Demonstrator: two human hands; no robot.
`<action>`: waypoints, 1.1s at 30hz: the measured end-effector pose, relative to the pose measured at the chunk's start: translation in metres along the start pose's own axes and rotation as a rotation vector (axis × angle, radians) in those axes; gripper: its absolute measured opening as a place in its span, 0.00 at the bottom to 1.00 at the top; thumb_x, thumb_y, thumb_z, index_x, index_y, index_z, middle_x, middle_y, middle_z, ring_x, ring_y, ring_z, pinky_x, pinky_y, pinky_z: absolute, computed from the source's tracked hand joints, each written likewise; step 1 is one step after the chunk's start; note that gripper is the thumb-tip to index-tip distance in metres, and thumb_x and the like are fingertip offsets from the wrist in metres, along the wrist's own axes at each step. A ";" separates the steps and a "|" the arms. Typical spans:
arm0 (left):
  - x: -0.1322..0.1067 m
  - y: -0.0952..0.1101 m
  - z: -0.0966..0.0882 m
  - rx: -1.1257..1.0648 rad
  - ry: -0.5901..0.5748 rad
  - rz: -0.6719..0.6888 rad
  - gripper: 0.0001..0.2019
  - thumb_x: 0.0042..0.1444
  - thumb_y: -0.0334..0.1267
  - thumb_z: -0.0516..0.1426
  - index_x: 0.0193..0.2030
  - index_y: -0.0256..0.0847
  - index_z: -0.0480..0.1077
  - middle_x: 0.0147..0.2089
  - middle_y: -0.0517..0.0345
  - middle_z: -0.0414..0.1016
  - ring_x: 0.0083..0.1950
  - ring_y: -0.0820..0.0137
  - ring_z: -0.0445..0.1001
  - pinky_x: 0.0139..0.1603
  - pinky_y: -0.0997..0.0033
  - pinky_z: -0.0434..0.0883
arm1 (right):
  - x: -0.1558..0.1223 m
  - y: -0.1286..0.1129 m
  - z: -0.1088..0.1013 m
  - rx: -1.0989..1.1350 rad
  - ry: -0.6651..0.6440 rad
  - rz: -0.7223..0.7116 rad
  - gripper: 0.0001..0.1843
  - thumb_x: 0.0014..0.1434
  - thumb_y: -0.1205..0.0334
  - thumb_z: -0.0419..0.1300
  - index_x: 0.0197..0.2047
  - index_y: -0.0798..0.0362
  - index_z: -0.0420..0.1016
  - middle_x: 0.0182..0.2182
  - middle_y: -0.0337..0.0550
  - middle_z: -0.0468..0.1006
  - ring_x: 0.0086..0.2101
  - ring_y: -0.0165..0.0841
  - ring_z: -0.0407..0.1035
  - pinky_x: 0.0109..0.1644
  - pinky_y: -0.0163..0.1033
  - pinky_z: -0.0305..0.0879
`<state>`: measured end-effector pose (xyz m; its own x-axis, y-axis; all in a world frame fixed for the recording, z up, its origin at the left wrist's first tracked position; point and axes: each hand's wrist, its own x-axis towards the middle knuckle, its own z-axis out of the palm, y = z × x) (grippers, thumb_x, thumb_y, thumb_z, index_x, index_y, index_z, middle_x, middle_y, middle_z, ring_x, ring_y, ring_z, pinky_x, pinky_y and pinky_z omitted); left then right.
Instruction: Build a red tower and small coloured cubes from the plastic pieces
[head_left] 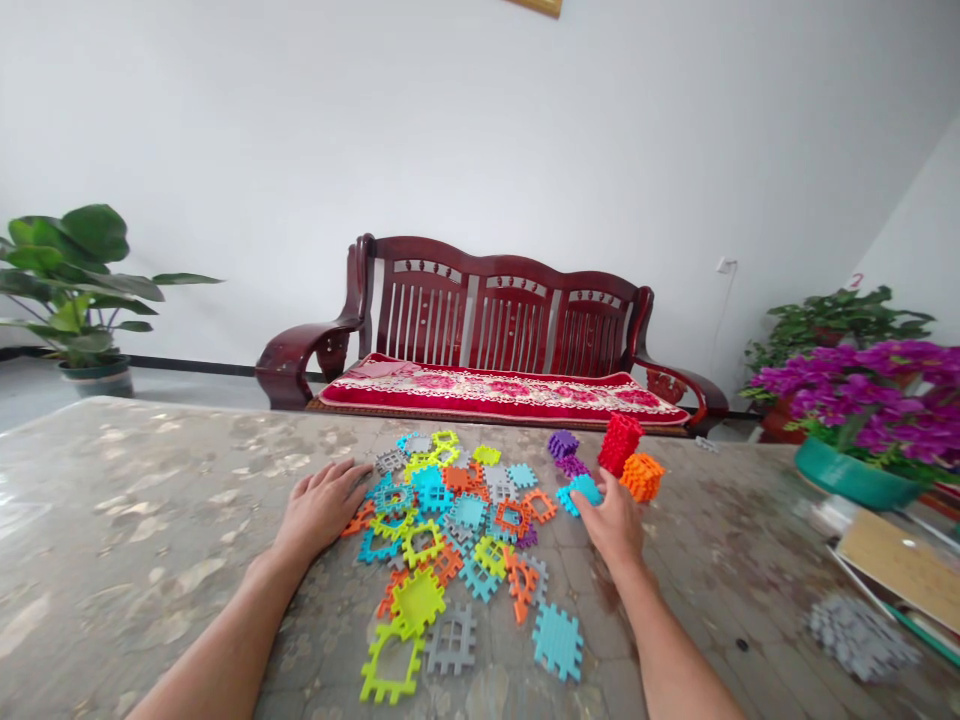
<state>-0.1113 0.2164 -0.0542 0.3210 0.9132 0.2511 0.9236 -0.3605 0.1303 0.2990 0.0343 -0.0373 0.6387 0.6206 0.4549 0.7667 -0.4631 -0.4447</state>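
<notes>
A loose heap of interlocking plastic building tiles (469,512) in blue, lime, orange, grey and purple lies on the table in front of me. At the heap's left edge, my left hand (322,503) rests palm down with its fingers stretched out, the tips beside the outer tiles. My right hand (616,520) is closed on a blue tile (576,494) right of the heap, thumb on its upper face; whether more tiles lie under it I cannot tell. Close beyond that hand stand a tall red tile stack (619,444), an orange tile stack (643,477) and purple tiles (564,446).
A grey tile stack (861,636) lies at the right, near a cardboard piece (904,560) and a teal pot (855,474) of purple flowers. A small dark round thing (742,645) is on the patterned tabletop (180,540). Beyond it stands a wooden bench (510,310).
</notes>
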 end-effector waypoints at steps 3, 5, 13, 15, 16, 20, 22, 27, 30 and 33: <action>0.000 0.001 -0.001 0.006 -0.001 0.000 0.22 0.65 0.47 0.45 0.62 0.54 0.68 0.67 0.56 0.66 0.68 0.58 0.62 0.65 0.54 0.57 | -0.002 -0.005 0.001 -0.052 -0.018 -0.046 0.34 0.53 0.49 0.60 0.59 0.60 0.67 0.45 0.54 0.77 0.49 0.46 0.70 0.55 0.46 0.60; -0.001 0.001 -0.002 0.013 -0.007 -0.001 0.23 0.65 0.48 0.45 0.62 0.55 0.68 0.67 0.57 0.66 0.68 0.59 0.62 0.65 0.54 0.57 | -0.003 -0.008 0.001 -0.072 -0.026 -0.075 0.35 0.53 0.49 0.61 0.59 0.60 0.65 0.46 0.55 0.77 0.50 0.46 0.69 0.56 0.46 0.60; -0.001 0.001 -0.002 0.008 -0.004 0.008 0.23 0.65 0.48 0.44 0.62 0.54 0.68 0.67 0.55 0.66 0.68 0.58 0.62 0.65 0.53 0.58 | -0.008 -0.013 0.000 -0.193 -0.105 -0.108 0.34 0.53 0.55 0.61 0.61 0.59 0.64 0.50 0.57 0.76 0.54 0.47 0.67 0.58 0.45 0.59; -0.001 0.001 -0.002 0.005 -0.005 0.006 0.23 0.65 0.47 0.44 0.62 0.54 0.68 0.67 0.55 0.67 0.68 0.58 0.62 0.65 0.53 0.58 | -0.008 -0.018 -0.001 -0.223 -0.121 -0.105 0.32 0.54 0.55 0.60 0.60 0.59 0.64 0.50 0.57 0.76 0.53 0.47 0.67 0.57 0.45 0.58; -0.001 0.001 -0.002 0.003 -0.005 0.007 0.23 0.65 0.47 0.44 0.62 0.54 0.68 0.67 0.56 0.67 0.67 0.58 0.62 0.65 0.53 0.58 | -0.008 -0.020 -0.002 -0.238 -0.127 -0.104 0.31 0.54 0.56 0.59 0.60 0.59 0.65 0.51 0.58 0.76 0.53 0.47 0.67 0.57 0.45 0.58; -0.001 0.001 -0.003 0.003 0.000 0.008 0.23 0.64 0.47 0.44 0.62 0.54 0.68 0.67 0.56 0.67 0.68 0.58 0.62 0.65 0.53 0.58 | -0.007 -0.025 -0.003 -0.284 -0.128 -0.070 0.28 0.54 0.57 0.58 0.57 0.58 0.68 0.50 0.57 0.77 0.52 0.47 0.68 0.56 0.44 0.58; -0.002 0.002 -0.004 -0.002 0.000 0.005 0.23 0.64 0.47 0.45 0.62 0.54 0.68 0.67 0.56 0.67 0.68 0.58 0.62 0.65 0.53 0.57 | -0.005 -0.022 -0.003 -0.293 -0.112 -0.055 0.27 0.53 0.57 0.58 0.56 0.58 0.69 0.48 0.57 0.77 0.51 0.46 0.69 0.55 0.44 0.58; -0.002 0.003 -0.004 -0.026 -0.006 -0.010 0.23 0.64 0.48 0.45 0.62 0.54 0.69 0.66 0.55 0.67 0.68 0.57 0.61 0.65 0.52 0.57 | -0.004 -0.010 -0.005 -0.298 -0.103 -0.043 0.31 0.54 0.55 0.58 0.59 0.63 0.66 0.48 0.62 0.76 0.50 0.48 0.69 0.53 0.46 0.61; -0.002 0.003 -0.004 -0.035 0.002 -0.003 0.22 0.64 0.47 0.46 0.61 0.54 0.69 0.66 0.55 0.67 0.67 0.58 0.62 0.64 0.53 0.57 | -0.007 -0.009 -0.009 -0.333 -0.102 -0.039 0.32 0.55 0.53 0.59 0.60 0.63 0.66 0.49 0.64 0.75 0.50 0.51 0.68 0.52 0.49 0.61; -0.003 0.003 -0.004 -0.040 0.013 -0.001 0.21 0.64 0.46 0.46 0.60 0.54 0.70 0.66 0.56 0.67 0.67 0.59 0.63 0.64 0.54 0.57 | -0.013 -0.021 -0.012 -0.305 -0.011 -0.102 0.30 0.55 0.55 0.60 0.59 0.59 0.68 0.51 0.60 0.74 0.51 0.52 0.66 0.53 0.52 0.60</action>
<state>-0.1104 0.2122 -0.0503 0.3170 0.9113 0.2628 0.9148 -0.3669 0.1688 0.2757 0.0281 -0.0243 0.5579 0.6799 0.4758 0.8121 -0.5655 -0.1442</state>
